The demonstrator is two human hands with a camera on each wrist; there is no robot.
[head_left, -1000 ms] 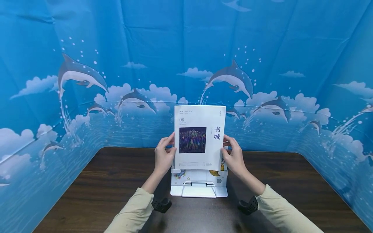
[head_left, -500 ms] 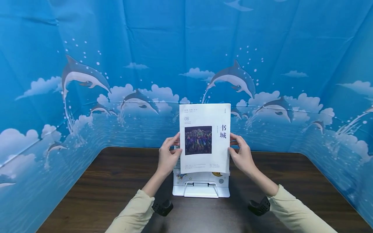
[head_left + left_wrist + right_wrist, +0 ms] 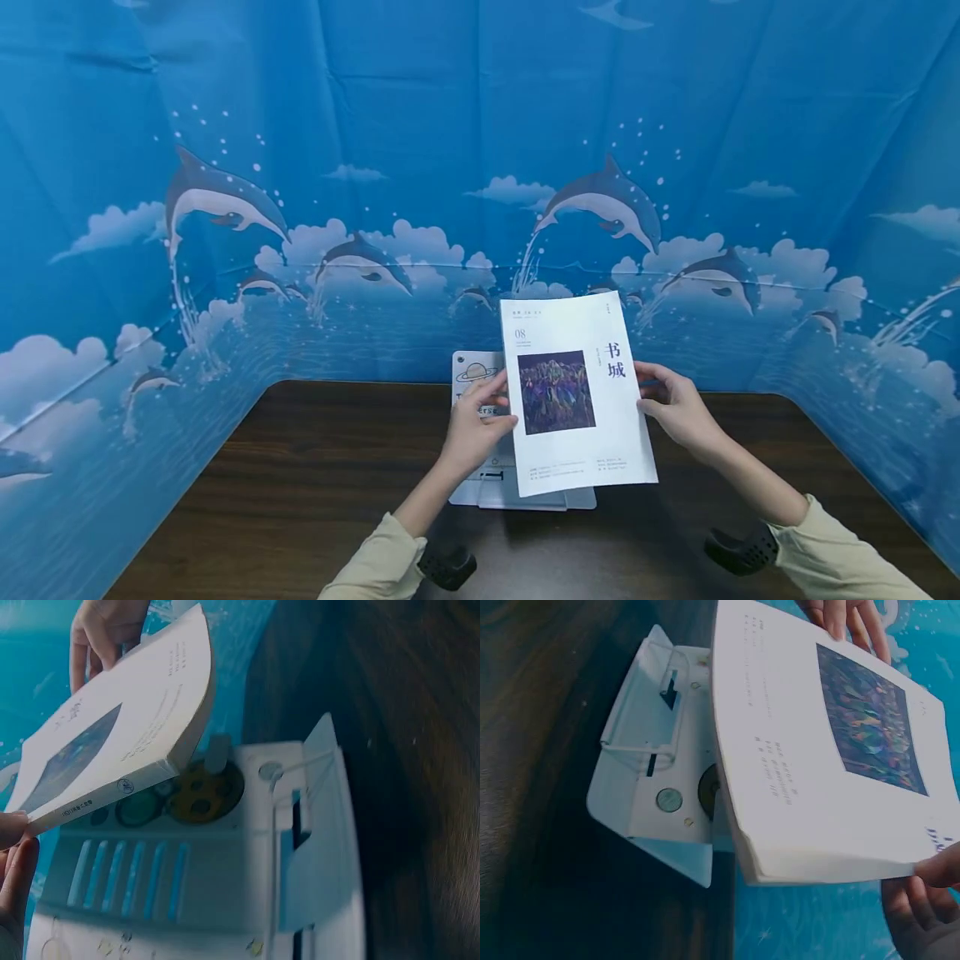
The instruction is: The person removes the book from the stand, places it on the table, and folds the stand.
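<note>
A white paperback magazine (image 3: 558, 458) with a dark picture and Chinese characters on its cover is held up by both hands, tilted slightly in the head view. My left hand (image 3: 474, 427) grips its left edge, thumb on the cover and fingers behind. My right hand (image 3: 678, 412) pinches the right edge the same way. Behind and below the magazine stands a white book stand (image 3: 467, 492) with cartoon planet prints, partly hidden by it. The left wrist view shows the stand's slotted back panel and its wire holder (image 3: 274, 825); the magazine is apart from its ledge (image 3: 322, 862).
The stand rests on a dark wooden table (image 3: 315, 467). A blue curtain (image 3: 420, 167) printed with dolphins and clouds surrounds the table at the back and sides. Black wrist devices (image 3: 448, 568) sit at both sleeves.
Both hands have carried the magazine to the right and lower, away from in front of the stand, and it has turned askew. More of the stand's left side now shows.
</note>
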